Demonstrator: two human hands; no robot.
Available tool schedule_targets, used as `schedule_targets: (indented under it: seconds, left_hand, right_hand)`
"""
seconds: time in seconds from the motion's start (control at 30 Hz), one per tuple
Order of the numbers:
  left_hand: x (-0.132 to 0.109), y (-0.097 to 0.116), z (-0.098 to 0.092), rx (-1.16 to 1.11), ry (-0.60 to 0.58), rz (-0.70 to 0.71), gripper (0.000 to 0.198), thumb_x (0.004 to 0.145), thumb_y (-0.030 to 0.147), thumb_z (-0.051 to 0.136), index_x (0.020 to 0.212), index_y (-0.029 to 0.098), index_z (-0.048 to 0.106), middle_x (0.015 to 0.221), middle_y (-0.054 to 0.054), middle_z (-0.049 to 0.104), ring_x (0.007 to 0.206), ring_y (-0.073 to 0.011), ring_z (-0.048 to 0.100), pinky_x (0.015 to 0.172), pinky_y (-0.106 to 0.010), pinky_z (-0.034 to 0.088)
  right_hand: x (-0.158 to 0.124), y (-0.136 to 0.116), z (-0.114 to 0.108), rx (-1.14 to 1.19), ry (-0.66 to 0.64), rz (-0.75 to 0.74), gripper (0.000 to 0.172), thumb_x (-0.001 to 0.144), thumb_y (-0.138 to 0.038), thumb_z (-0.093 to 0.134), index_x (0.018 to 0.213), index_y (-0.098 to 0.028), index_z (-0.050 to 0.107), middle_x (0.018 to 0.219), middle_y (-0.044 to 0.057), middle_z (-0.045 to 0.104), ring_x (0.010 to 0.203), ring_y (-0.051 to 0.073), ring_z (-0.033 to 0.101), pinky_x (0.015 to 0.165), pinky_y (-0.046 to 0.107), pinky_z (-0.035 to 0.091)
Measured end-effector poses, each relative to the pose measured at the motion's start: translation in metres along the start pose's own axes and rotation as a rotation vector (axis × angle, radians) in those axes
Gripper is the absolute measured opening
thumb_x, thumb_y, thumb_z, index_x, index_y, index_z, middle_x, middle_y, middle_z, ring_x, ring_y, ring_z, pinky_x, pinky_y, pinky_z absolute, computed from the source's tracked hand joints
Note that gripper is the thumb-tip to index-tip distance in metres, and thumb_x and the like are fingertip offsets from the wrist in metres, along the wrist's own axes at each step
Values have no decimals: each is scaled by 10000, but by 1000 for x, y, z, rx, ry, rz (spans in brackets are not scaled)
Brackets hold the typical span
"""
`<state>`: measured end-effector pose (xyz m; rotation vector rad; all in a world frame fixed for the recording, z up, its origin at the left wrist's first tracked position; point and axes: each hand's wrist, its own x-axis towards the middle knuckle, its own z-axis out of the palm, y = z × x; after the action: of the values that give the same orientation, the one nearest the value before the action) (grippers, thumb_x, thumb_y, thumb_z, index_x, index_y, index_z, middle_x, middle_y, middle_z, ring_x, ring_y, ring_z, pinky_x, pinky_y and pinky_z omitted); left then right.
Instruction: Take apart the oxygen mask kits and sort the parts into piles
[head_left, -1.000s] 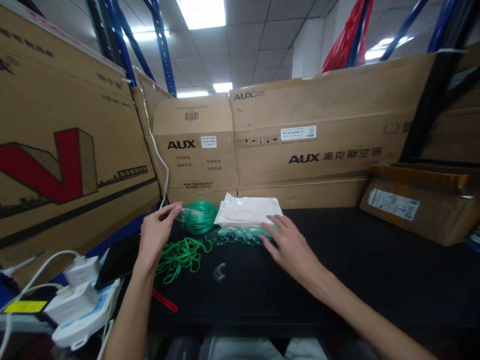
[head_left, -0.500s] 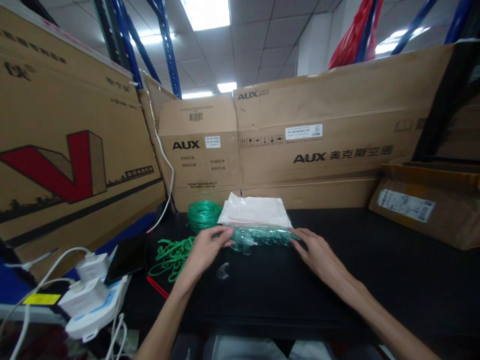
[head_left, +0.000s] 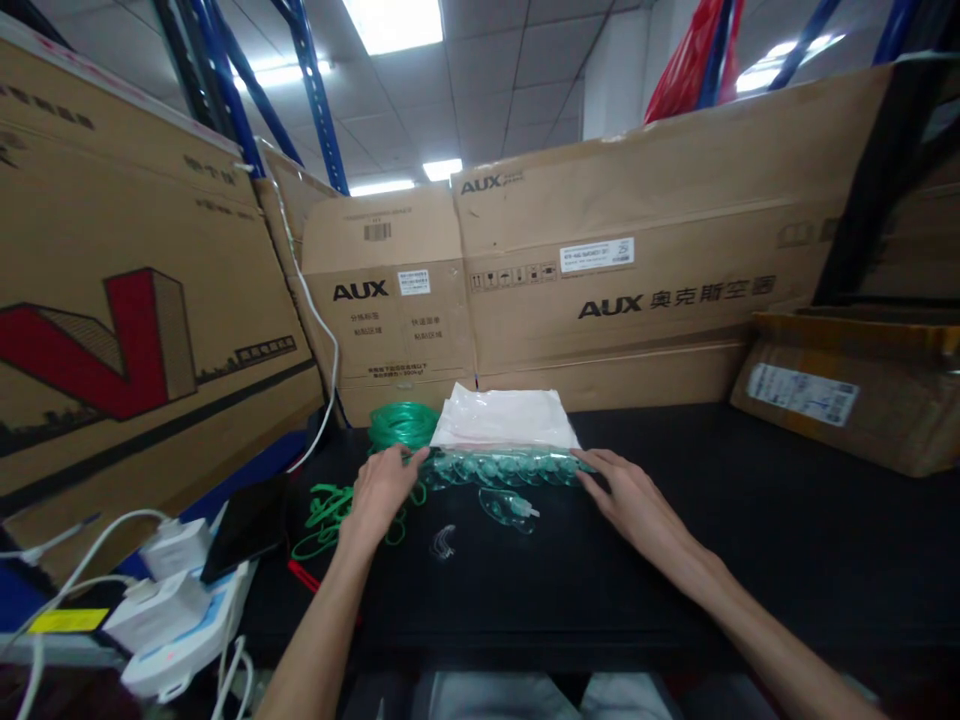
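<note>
A row of clear green-tinted plastic masks (head_left: pixel 506 467) lies on the black table (head_left: pixel 675 560), below a stack of clear white plastic bags (head_left: pixel 504 418). My left hand (head_left: pixel 382 490) rests at the row's left end, fingers stretched toward it. My right hand (head_left: pixel 628 495) lies flat at the row's right end, fingers extended. One single clear mask (head_left: pixel 511 508) lies apart on the table in front of the row. A coil of green tubing (head_left: pixel 403 424) sits behind my left hand. Green elastic bands (head_left: pixel 324 515) lie to its left.
Large AUX cardboard boxes (head_left: pixel 600 270) wall off the back and left. A taped brown parcel (head_left: pixel 847 390) sits at right. A black phone (head_left: pixel 244 525), white chargers on a power strip (head_left: pixel 161 610) and a small metal clip (head_left: pixel 442 542) lie at left.
One clear mask now lies alone on the table in front of the row. My left hand has shifted left to the row's end. My right hand stays at the right end.
</note>
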<state>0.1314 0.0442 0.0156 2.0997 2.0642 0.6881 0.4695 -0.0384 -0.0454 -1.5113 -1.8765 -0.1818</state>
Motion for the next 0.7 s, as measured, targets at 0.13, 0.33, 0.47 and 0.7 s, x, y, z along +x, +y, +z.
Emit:
schedule_targets:
  seconds: [0.13,0.33,0.47,0.7]
  left_hand:
    - [17,-7,7,52,-77,-33,559,849,635,532,1065,173,760,1116,-241,733,1120,-436,651,881,-458,489]
    - [18,-6,10,57,-64,21,482,896,569,500,1103,220,760,1096,-176,757,1146,-401,645,912,-434,475]
    - [17,-6,6,72,-41,54,423,924,491,495,1116,220,756,1092,-154,764,1128,-372,659,907,-399,477]
    - [2,-21,-24,115,16,80,429,955,460,443,1138,218,746,1146,-150,749,1146,-374,642,925,-404,458]
  right_hand:
    - [0,1,1,19,18,-21,354,967,-228,501,1263,-167,685,1171,151,716,1062,287,700,947,421,550]
    - [2,0,8,31,46,-37,354,970,-213,478,1242,-154,697,1137,156,721,1012,286,716,896,412,577]
    - [3,-4,8,7,65,-48,353,969,-212,474,1232,-187,707,1127,140,728,1013,284,714,889,412,581]
    - [1,-56,-7,4,120,-79,334,997,-254,464,1203,-167,713,1189,159,694,1077,296,671,954,445,550]
